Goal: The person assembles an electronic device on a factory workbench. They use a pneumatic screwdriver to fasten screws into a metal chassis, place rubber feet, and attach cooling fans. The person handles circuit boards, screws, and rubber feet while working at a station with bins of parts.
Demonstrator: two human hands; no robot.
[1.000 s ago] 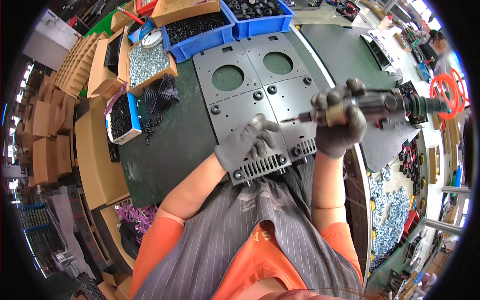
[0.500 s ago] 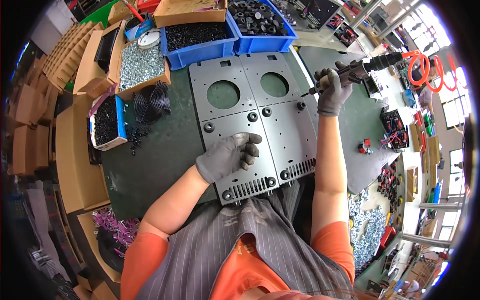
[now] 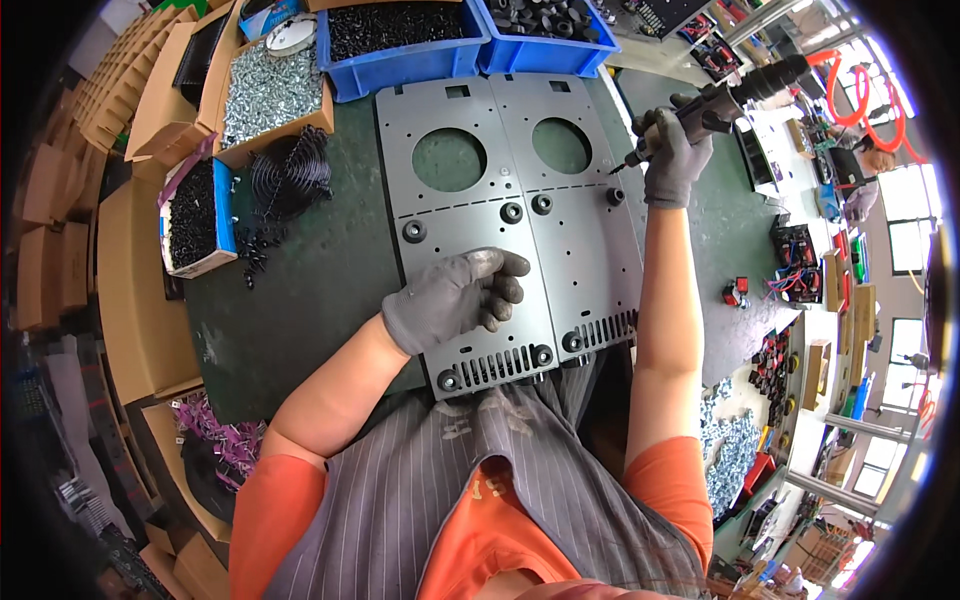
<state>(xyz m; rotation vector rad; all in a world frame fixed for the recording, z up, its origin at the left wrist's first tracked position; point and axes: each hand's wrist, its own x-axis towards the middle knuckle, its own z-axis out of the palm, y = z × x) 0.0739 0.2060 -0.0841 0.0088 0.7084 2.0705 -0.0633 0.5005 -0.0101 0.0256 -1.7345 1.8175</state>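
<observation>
Two grey sheet-metal panels, the left panel (image 3: 470, 235) and the right panel (image 3: 585, 250), lie side by side on the dark green bench. Each has a large round hole, a row of slots at the near end and several black rubber feet (image 3: 512, 212). Over the left panel, my gloved left hand (image 3: 450, 300) has its fingers curled in; anything inside them is hidden. My gloved right hand (image 3: 676, 160) grips a power screwdriver (image 3: 722, 108) beyond the right panel's edge. Its thin bit points left and down, close to a rubber foot (image 3: 616, 197) near that edge, apparently apart from it.
Blue bins of small black parts (image 3: 400, 68) and rubber feet (image 3: 550, 60) stand at the far edge. Left are a carton of silver screws (image 3: 270, 95), a small box of black screws (image 3: 193, 222) and black wire fan guards (image 3: 292, 175). A coiled orange hose (image 3: 855, 115) trails from the screwdriver.
The whole view has shifted, so the panels and bins sit higher in the picture. My right hand and the screwdriver stay near the same rubber foot; my left hand remains curled over the left panel.
</observation>
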